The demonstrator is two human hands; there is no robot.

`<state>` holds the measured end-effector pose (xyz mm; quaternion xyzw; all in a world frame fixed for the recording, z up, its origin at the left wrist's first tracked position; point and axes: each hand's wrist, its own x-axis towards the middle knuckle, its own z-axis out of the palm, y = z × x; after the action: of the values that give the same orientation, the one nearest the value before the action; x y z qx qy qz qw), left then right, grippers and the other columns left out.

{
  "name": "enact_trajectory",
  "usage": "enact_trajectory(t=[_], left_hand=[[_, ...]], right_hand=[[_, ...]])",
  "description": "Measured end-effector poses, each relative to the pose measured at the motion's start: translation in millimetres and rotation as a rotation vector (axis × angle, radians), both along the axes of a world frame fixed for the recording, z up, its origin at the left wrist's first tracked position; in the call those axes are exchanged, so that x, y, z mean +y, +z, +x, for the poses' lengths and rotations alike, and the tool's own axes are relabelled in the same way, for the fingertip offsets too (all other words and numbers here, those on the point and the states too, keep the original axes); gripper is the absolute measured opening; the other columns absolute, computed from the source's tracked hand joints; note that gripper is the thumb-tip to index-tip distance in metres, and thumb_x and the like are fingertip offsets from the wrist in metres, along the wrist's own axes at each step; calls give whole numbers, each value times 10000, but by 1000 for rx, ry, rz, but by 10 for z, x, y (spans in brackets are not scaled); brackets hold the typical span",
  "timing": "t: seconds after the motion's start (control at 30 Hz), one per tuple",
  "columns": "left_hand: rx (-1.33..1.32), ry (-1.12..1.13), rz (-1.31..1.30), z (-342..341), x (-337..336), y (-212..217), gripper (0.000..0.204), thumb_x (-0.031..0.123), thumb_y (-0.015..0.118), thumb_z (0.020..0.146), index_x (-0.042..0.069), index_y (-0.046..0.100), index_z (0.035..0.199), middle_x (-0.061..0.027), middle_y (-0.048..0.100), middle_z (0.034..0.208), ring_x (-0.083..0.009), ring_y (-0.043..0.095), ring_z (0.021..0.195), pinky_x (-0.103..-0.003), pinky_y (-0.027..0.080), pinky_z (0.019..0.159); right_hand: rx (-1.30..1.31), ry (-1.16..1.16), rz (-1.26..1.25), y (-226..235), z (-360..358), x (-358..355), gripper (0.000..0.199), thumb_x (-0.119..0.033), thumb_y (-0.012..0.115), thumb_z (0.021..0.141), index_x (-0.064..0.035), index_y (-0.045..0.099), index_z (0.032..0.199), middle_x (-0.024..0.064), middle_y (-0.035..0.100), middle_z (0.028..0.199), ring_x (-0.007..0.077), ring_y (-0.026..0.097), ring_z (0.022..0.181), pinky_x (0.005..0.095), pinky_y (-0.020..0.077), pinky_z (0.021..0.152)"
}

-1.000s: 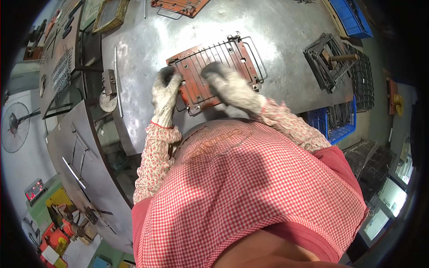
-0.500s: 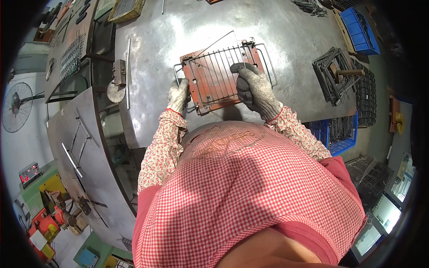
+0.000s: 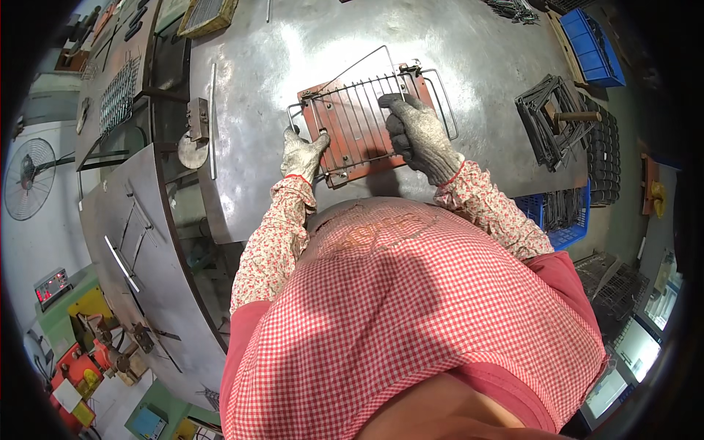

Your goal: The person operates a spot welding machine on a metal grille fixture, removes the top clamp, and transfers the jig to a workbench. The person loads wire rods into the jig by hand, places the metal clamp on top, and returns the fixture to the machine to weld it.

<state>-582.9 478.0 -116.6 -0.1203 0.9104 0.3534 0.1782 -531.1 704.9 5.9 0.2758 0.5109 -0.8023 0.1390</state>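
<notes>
A red-brown jig plate [image 3: 343, 150] lies on the metal table in front of me, carrying a wire grid [image 3: 359, 110] of parallel rods. A thin bent wire [image 3: 355, 67] slants up past its far edge. At the plate's left edge, my left hand [image 3: 302, 154], in a grey-and-black work glove, is closed with the thumb over the top. Its other fingers are partly hidden by the wire loop there. My right hand [image 3: 422, 139], gloved too, is a fist over the plate's right part. What it holds is hidden. Beside it stands a wire loop handle [image 3: 447, 110].
Black wire frames [image 3: 546, 121] are stacked at the right, with a wooden-handled hammer [image 3: 576, 116] on them. Blue crates [image 3: 590, 48] with metal parts stand beyond and below the table's right edge. A metal rod [image 3: 213, 121] and a block on a round base [image 3: 196, 132] are at the left.
My left thumb has come over the plate's left edge, and that hand has shifted slightly right. My right hand stays closed in nearly the same place, turned a little.
</notes>
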Motion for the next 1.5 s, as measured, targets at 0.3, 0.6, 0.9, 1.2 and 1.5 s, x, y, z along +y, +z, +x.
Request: enact_trajectory(t=[0.3, 0.6, 0.9, 1.2, 1.5], left_hand=[[15, 8, 9, -8, 2, -56, 895, 431, 762, 706, -72, 358, 1326, -288, 581, 1157, -410, 593, 1075, -441, 461, 937], [44, 20, 23, 55, -4, -95, 861, 484, 751, 690, -29, 424, 1300, -232, 634, 1064, -361, 621, 1024, -411, 471, 901], [-191, 260, 593, 414, -310, -227, 604, 220, 695, 848, 13, 396, 1330, -147, 628, 994, -226, 647, 769, -333, 536, 578], [-254, 180, 466, 539, -29, -154, 731, 246, 726, 789, -115, 349, 1302, -169, 645, 916, -220, 654, 778, -320, 537, 672], [-181, -407, 611, -59, 1119, 187, 790, 423, 649, 832, 38, 336, 1447, -172, 554, 1314, -215, 665, 836, -316, 552, 677]], right_hand=[[6, 74, 135, 181, -51, -148, 262, -183, 451, 987, -38, 523, 1193, -43, 443, 646, 42, 359, 449, 198, 285, 352], [244, 148, 406, -381, -162, 1, 398, -418, 529, 966, -60, 543, 1141, 68, 595, 896, 148, 572, 703, 271, 480, 648], [-196, -186, 43, -871, 925, 903, 280, -321, 491, 976, -56, 519, 888, 53, 536, 660, 168, 513, 519, 307, 440, 462], [-344, 177, -89, -1338, 904, 337, 258, -249, 465, 986, -10, 552, 1026, 74, 609, 845, 187, 608, 737, 331, 519, 650], [112, -446, -342, -1190, -4, 1244, 169, -219, 506, 957, -77, 540, 873, 42, 527, 663, 162, 503, 538, 295, 450, 500]])
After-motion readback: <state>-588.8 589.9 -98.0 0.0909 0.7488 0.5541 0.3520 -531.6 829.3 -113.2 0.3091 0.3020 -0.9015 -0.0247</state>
